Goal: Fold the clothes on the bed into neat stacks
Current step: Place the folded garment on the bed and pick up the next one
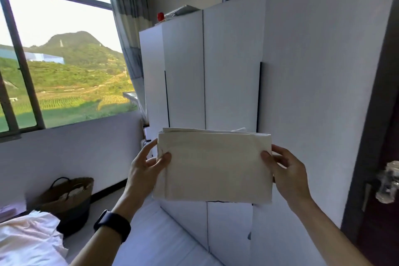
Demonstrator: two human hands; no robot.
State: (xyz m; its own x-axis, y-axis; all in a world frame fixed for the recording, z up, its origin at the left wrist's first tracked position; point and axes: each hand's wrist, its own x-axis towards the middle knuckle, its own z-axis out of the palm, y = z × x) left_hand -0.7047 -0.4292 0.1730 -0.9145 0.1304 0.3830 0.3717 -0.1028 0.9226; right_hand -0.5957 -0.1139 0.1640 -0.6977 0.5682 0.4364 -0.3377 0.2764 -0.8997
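In the head view, your only view, the folded cream cloth (213,164) is up in the air in front of the white wardrobe (302,71), touching nothing but your two bare hands. Your left grip (146,168) pinches its left edge, thumb on the face towards you and fingers tucked behind. Your right grip (289,175) does the same on the right edge, so both are closed on the cloth. The cloth's long axis runs level from one grip to the other, with the doubled fold along the top and the loose edges hanging at the bottom. It looks already folded down to a tidy rectangle, so the step in hand is probably setting it onto a stack. What matters for that is direction. The only heap of white fabric (26,237) in sight, which I take to lie on the bed, is low at the left edge, well below and to the left of the cloth, beyond the dark woven basket (69,196). That makes your left grip, the one with the dark wristband (112,225), the nearer. You will likely need to turn left and down, keeping the cloth level so its layers do not slip.
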